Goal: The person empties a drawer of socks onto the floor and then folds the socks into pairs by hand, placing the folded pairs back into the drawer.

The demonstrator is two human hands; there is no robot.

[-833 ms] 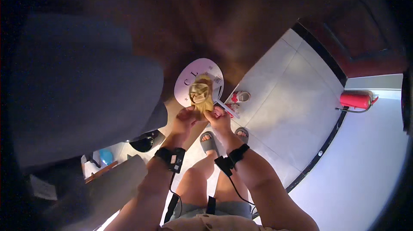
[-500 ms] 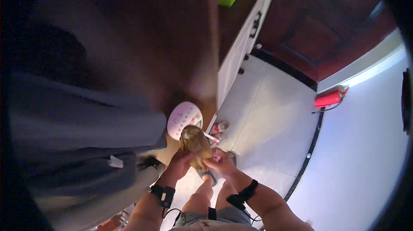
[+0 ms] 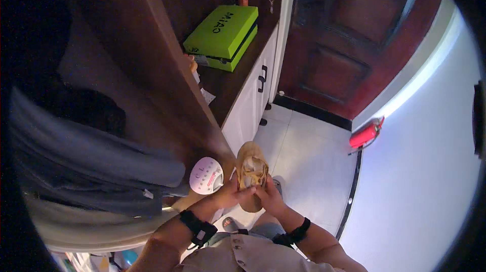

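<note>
In the head view, you have a tan shoe point(image 3: 251, 167) gripped between both hands, the left hand point(image 3: 230, 194) at its left side, the right hand point(image 3: 272, 199) at its right, so neither is nearer. Its long axis points away from your body, opening upward. Earlier it overlapped the pink hand fan point(image 3: 204, 177); now it sits to the fan's right, and the green shoebox point(image 3: 221, 33) shows whole.

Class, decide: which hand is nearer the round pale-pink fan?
Left. The left hand is at the fan's lower right; the right hand is farther right.

One tan item point(image 3: 251, 166), one fan point(image 3: 206, 175)
</note>
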